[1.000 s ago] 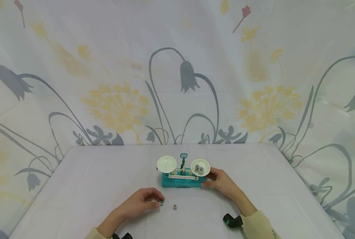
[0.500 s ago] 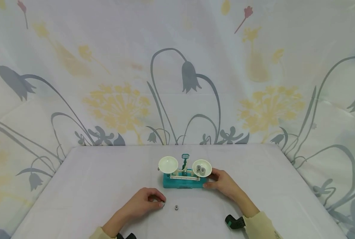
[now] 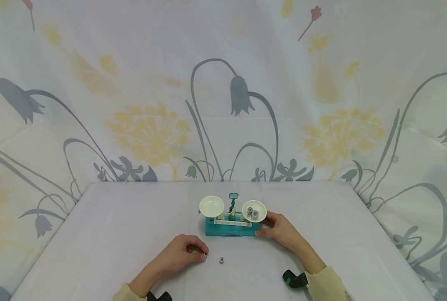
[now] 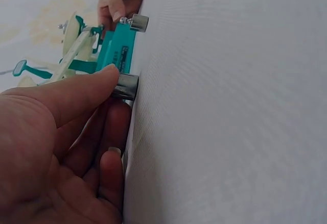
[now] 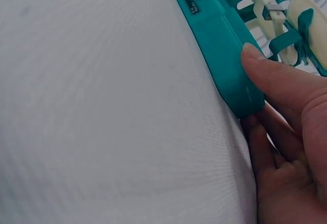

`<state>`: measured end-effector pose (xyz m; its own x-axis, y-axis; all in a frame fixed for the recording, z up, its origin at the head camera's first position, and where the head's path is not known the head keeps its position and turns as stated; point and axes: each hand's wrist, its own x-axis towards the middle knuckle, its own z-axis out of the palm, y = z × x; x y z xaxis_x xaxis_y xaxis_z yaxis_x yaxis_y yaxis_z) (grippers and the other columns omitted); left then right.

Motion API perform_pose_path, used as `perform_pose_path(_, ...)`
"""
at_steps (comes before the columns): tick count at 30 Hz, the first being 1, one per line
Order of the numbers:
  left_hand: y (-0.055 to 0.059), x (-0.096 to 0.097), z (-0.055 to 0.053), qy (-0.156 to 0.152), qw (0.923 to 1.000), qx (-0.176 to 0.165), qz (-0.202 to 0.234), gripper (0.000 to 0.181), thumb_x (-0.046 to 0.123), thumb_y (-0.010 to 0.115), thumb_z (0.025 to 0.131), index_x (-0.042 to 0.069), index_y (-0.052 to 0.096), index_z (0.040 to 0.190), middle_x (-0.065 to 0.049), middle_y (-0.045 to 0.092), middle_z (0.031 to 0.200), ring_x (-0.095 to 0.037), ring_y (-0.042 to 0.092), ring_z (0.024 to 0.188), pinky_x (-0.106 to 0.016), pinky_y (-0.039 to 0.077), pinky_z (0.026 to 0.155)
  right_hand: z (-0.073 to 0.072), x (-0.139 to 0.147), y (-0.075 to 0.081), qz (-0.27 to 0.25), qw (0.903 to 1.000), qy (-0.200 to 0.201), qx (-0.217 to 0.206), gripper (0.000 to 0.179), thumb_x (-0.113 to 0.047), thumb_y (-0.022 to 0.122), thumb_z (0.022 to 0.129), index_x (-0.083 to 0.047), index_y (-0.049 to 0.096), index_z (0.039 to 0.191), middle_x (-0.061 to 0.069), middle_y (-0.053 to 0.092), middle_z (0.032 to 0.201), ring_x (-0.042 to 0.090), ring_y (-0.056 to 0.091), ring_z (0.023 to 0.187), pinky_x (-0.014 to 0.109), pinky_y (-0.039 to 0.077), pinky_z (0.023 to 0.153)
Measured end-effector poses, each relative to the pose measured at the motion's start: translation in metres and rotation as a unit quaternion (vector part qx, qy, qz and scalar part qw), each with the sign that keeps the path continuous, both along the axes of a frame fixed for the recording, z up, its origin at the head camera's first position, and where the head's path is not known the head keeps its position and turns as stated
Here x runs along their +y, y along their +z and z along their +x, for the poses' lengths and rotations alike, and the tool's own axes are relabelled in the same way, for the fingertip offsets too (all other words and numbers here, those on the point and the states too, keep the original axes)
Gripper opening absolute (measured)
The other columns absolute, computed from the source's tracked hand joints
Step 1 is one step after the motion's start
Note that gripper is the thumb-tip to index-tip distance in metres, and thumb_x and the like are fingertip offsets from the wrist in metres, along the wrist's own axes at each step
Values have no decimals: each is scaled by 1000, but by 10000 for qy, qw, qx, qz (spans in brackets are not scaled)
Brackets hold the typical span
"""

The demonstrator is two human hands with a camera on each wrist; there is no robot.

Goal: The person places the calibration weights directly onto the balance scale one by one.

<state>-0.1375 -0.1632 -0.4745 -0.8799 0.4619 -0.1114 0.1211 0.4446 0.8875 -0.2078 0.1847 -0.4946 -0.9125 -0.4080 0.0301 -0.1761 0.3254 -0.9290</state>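
Note:
A small balance scale with a teal base (image 3: 229, 230) and two cream pans stands on the white table. Its left pan (image 3: 212, 206) is bare, while the right pan (image 3: 261, 210) carries several metal weights (image 3: 252, 213). My right hand (image 3: 281, 232) holds the base's right end, its thumb on the front edge in the right wrist view. In front of the scale, my left hand (image 3: 180, 252) pinches a shiny metal cylinder weight (image 4: 126, 86) between thumb and fingers, at the tabletop. A little to its right, another weight (image 3: 221, 260) stands on the cloth.
White cloth (image 3: 133, 217) covers the table, and a flower-patterned curtain (image 3: 163, 83) rises behind and at both sides. A black device (image 3: 295, 279) sits by the right wrist, and another black piece (image 3: 160, 297) shows below the left wrist.
My left fingers have closed in around the weight, which is now mostly hidden in the head view. The right hand stays on the base. The head view has shifted slightly.

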Motion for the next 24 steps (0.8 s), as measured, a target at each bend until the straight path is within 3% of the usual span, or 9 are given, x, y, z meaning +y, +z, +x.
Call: perform_pose_path(24,1,0,2,12,10000,38,-15,6,14,77,88,15,75,94,6,69,92,-17,57,88,-24,47,75,0,-1,1,-108,9999,61,-84,64,-10,83,80,6,54,135,19,58,134,37,52,127,49,41,108)
